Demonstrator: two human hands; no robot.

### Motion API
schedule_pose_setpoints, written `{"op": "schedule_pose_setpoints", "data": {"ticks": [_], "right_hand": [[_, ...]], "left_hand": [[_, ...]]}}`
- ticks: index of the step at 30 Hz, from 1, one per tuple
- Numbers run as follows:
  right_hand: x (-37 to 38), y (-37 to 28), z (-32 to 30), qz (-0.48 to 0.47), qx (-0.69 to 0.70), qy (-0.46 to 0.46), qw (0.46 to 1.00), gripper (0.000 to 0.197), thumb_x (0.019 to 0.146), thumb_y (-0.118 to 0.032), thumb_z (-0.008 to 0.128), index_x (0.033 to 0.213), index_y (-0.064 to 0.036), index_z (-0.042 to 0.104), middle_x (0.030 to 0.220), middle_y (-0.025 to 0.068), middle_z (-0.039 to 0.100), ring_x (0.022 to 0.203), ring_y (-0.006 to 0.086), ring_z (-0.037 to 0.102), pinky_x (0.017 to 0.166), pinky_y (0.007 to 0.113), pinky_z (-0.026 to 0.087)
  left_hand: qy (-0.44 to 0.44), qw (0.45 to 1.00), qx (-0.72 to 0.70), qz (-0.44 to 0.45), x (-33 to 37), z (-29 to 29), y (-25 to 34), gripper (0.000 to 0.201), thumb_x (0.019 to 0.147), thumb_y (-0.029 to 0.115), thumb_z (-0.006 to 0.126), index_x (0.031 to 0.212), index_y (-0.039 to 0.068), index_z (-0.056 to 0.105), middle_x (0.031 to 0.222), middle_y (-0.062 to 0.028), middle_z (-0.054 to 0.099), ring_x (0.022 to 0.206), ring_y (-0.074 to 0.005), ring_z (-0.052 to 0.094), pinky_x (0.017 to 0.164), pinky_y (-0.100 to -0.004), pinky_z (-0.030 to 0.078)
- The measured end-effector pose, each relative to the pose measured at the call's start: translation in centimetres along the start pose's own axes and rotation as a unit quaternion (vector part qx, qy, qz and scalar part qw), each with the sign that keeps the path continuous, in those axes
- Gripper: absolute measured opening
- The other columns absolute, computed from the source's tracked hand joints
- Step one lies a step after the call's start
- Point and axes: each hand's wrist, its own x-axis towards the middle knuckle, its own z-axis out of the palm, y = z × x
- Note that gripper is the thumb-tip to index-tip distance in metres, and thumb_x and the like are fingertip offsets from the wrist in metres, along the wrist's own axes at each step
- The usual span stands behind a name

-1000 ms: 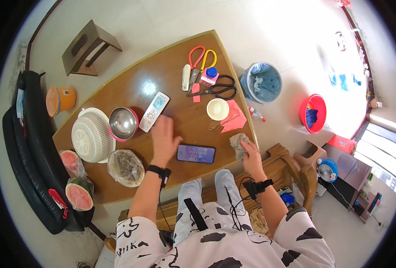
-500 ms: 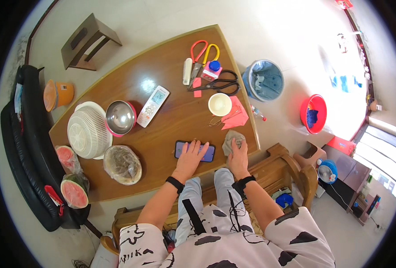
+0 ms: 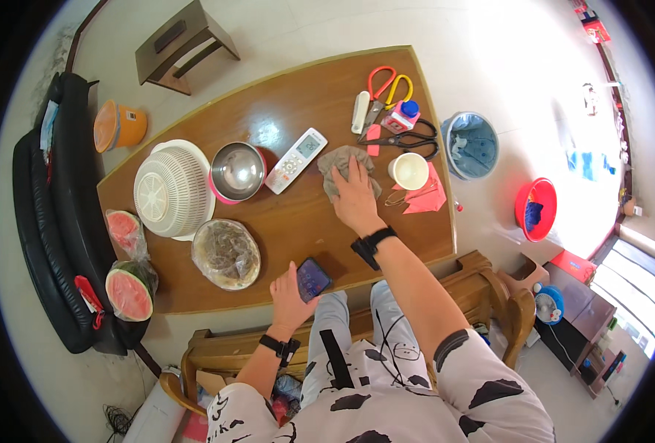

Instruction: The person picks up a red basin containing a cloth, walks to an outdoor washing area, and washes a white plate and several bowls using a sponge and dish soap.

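At the table's near edge my left hand (image 3: 287, 301) grips a dark smartphone (image 3: 314, 280) by its left side, and the phone sits at a slant. My right hand (image 3: 357, 198) lies over a crumpled grey-brown cloth (image 3: 335, 159) on the middle of the table, its fingers spread flat and pressed on the fabric. Left of the cloth is a white remote control (image 3: 296, 161). To its right stands a small cream cup (image 3: 408, 171) on a pink paper piece (image 3: 429, 193).
The wooden table (image 3: 312, 221) also bears red-and-yellow-handled scissors (image 3: 375, 111), black scissors (image 3: 416, 139), a blue-capped bottle (image 3: 402, 117), a steel bowl (image 3: 239, 171), a white colander (image 3: 171, 190) and a plastic-wrapped bowl (image 3: 226, 255). Wrapped watermelon (image 3: 129, 292) sits at left; a blue bin (image 3: 471, 145) stands at right.
My right hand has moved the cloth from the near right edge forward and left to mid-table. My left hand has pulled the phone toward me, turned it, and now grips its side.
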Motion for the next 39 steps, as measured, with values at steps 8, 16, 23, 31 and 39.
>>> {"op": "schedule_pose_setpoints", "data": {"ticks": [8, 16, 23, 31, 39], "right_hand": [[-8.8, 0.1, 2.6, -0.186, -0.063, -0.159, 0.968, 0.047, 0.074, -0.012, 0.054, 0.121, -0.0137, 0.050, 0.139, 0.0160, 0.027, 0.129, 0.0332, 0.024, 0.097, 0.047, 0.033], [-17.6, 7.0, -2.7, -0.110, -0.074, -0.219, 0.967, 0.044, 0.076, -0.007, 0.049, 0.118, -0.0176, 0.052, 0.140, 0.0104, 0.028, 0.129, 0.0289, 0.026, 0.100, 0.048, 0.030], [-20.0, 13.7, -5.8, 0.118, -0.074, -0.056, 0.989, 0.048, 0.071, -0.001, 0.053, 0.116, -0.0187, 0.055, 0.137, 0.0165, 0.029, 0.126, 0.0354, 0.028, 0.101, 0.044, 0.031], [-18.6, 14.2, -5.0, 0.203, -0.052, 0.078, 0.975, 0.038, 0.071, 0.000, 0.053, 0.107, -0.0108, 0.056, 0.129, 0.0204, 0.036, 0.116, 0.0403, 0.035, 0.097, 0.043, 0.034], [-19.9, 13.9, -7.2, 0.032, -0.003, -0.072, 0.997, 0.039, 0.070, -0.002, 0.051, 0.107, -0.0130, 0.058, 0.130, 0.0170, 0.036, 0.118, 0.0350, 0.035, 0.097, 0.042, 0.035]], "left_hand": [[0.117, 0.983, -0.099, -0.105, 2.2, -1.5, 0.1, 0.100, 0.059, 0.025, 0.076, 0.135, -0.004, 0.018, 0.113, -0.0202, 0.048, 0.105, -0.0343, 0.045, 0.092, -0.0457, 0.028], [0.071, 0.994, 0.054, -0.061, 9.6, -0.5, 1.5, 0.100, 0.059, 0.027, 0.076, 0.137, 0.001, 0.019, 0.110, -0.0181, 0.049, 0.103, -0.0326, 0.046, 0.088, -0.0436, 0.033], [0.065, 0.984, 0.139, -0.096, 10.4, 1.0, 2.6, 0.096, 0.062, 0.026, 0.076, 0.136, 0.003, 0.021, 0.121, -0.0188, 0.043, 0.108, -0.0334, 0.043, 0.090, -0.0431, 0.032], [0.135, 0.985, -0.003, 0.109, 15.0, 1.9, 12.4, 0.070, 0.067, 0.018, 0.072, 0.127, 0.006, 0.038, 0.126, -0.0205, 0.038, 0.109, -0.0364, 0.041, 0.092, -0.0437, 0.034], [0.171, 0.964, 0.079, 0.186, 20.1, 3.6, 17.2, 0.016, 0.073, 0.012, 0.062, 0.089, 0.014, 0.060, 0.085, -0.0048, 0.048, 0.082, -0.0248, 0.047, 0.067, -0.0378, 0.038]]}}
